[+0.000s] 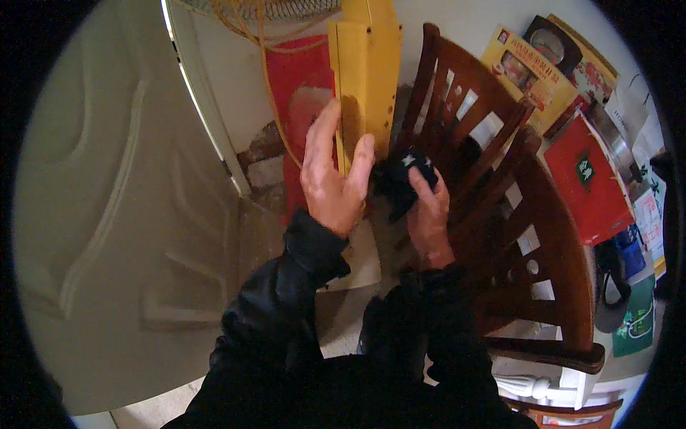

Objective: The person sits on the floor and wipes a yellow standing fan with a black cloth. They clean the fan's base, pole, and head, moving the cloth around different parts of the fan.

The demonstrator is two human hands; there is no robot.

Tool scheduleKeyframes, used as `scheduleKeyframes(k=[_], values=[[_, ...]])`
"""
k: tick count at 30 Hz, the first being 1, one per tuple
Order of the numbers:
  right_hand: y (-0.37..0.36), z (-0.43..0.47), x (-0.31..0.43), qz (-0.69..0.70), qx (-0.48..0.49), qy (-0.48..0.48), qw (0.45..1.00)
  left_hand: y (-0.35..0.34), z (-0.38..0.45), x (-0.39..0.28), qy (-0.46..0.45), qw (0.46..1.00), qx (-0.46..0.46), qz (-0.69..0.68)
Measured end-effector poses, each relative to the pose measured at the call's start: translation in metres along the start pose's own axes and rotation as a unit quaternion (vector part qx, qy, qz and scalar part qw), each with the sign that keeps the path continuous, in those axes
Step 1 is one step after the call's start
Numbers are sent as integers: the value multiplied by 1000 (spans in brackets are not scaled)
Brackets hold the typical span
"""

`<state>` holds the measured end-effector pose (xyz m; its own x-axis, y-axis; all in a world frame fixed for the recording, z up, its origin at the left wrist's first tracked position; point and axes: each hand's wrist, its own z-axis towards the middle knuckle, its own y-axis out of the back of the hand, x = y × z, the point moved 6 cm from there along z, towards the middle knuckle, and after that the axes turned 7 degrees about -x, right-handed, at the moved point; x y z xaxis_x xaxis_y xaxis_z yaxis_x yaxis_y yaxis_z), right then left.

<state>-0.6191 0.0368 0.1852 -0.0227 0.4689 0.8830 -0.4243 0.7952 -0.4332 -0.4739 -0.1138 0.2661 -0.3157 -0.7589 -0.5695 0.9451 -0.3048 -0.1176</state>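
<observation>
My left hand (335, 177) is raised in front of a tall yellow metal housing (375, 75). Its thumb stands apart from the fingers and nothing is in it; whether it touches the metal I cannot tell. To the right, my right hand (430, 214) grips a dark, soft-looking item (399, 179) with small white marks, possibly cloth. Blur and shadow hide its exact shape. Its lower part hangs between the housing and a brown wooden chair (466, 91). Dark sleeves cover both my arms.
A large greyish door or panel (134, 214) fills the left side. Orange cord (263, 69) dangles beside a red panel (295, 69). Another slatted wooden chair (563, 241) stands close on my right. Behind it, a table holds a red box (589, 182), a yellow carton (528, 80) and bags.
</observation>
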Motion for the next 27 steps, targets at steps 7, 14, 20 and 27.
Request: scheduleKeyframes(k=[7,14,20,27], values=[[-5,-49,-8,117,-1,-144,983,1,-94,-12,255,937,169,-168],[18,-67,-12,-181,-26,17,983,11,-130,-1,400,845,210,-286],[33,-94,-38,-215,49,-4,975,38,-165,12,448,841,203,-226],[30,-135,-42,-199,181,-176,947,80,-201,42,492,850,130,-132]])
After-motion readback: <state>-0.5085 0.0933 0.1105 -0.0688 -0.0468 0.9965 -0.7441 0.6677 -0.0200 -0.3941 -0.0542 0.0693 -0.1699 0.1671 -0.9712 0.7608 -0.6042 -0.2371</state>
